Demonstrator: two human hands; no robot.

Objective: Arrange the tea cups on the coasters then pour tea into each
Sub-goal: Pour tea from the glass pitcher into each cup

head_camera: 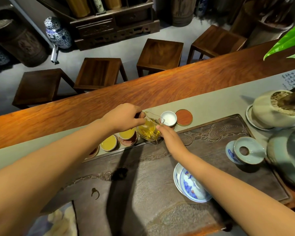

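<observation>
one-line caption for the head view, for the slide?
Left hand tilts a glass pitcher of tea, right hand steadying it, beside an empty white cup; two cups already filled.

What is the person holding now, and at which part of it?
The left hand grips the glass pitcher of yellow tea by its handle. The right hand touches its side near the spout.

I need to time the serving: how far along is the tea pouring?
Done: two cups on coasters already hold yellow tea. In hand: the left hand grips the glass pitcher by its handle, the right hand steadying it. Left: the white cup looks empty, and the coaster beside it has no cup.
</observation>
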